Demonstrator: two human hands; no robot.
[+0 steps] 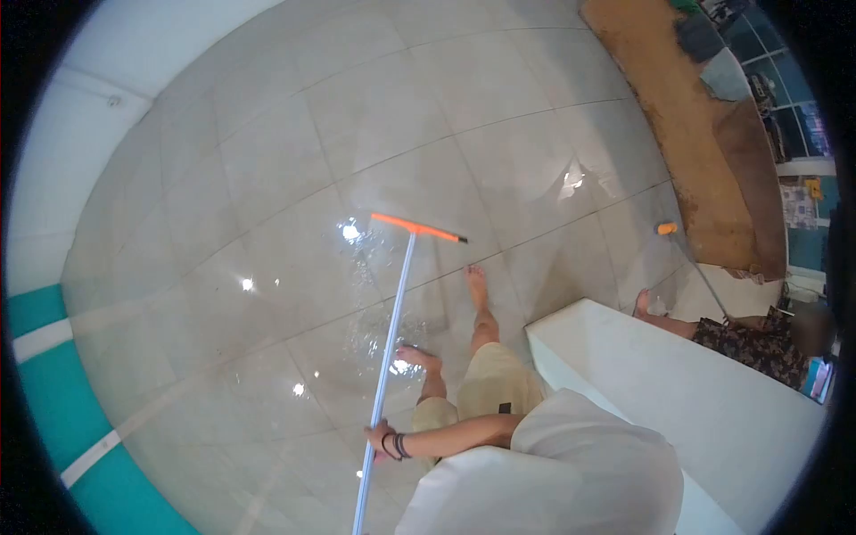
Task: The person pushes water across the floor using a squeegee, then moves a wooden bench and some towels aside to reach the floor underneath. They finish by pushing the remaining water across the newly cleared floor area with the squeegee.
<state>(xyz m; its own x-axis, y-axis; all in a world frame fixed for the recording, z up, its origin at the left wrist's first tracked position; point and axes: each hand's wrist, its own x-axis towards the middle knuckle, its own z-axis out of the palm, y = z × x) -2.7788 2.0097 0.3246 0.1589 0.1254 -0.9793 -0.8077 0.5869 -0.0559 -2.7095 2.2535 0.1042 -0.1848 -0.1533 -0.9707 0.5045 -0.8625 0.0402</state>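
Observation:
My right hand (381,440), with dark bands at its wrist, is closed around the long pale pole (390,346) of a floor squeegee. The pole slants up from the bottom edge to an orange squeegee head (415,228), which lies on wet grey floor tiles (374,116). Water glints beside the head and along the pole. Both my bare feet are on the tiles, to the right of the pole. My left hand is not visible.
At right, a white partition (678,370) stands beside me. Beyond it is another person in patterned shorts (753,348), near a pole with an orange end (666,229). A brown panel (687,116) runs along the upper right. White and teal wall (80,383) borders the left.

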